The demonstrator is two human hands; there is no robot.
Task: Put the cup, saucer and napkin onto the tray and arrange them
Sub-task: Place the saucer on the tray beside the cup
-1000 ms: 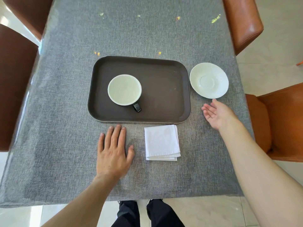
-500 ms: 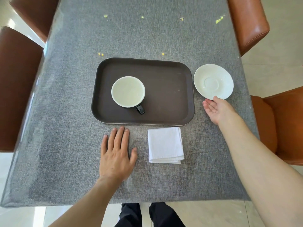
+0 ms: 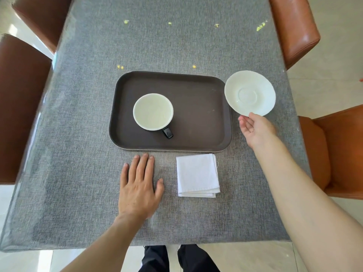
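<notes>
Left hand flat on the tablecloth, fingers spread, holding nothing. Folded white napkin just beside it, near the tray's front edge. Cup upright on the dark tray, left of centre. Right hand grips the near rim of the saucer, tilted, just right of the tray.

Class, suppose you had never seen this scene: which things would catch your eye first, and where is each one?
The dark tray in the middle of the grey table stands out first, with the white cup on its left half. Next comes the white saucer, tilted at the tray's right edge, its near rim held by the right hand. The folded napkin lies off the tray on its near side, beside the flat left hand.
</notes>
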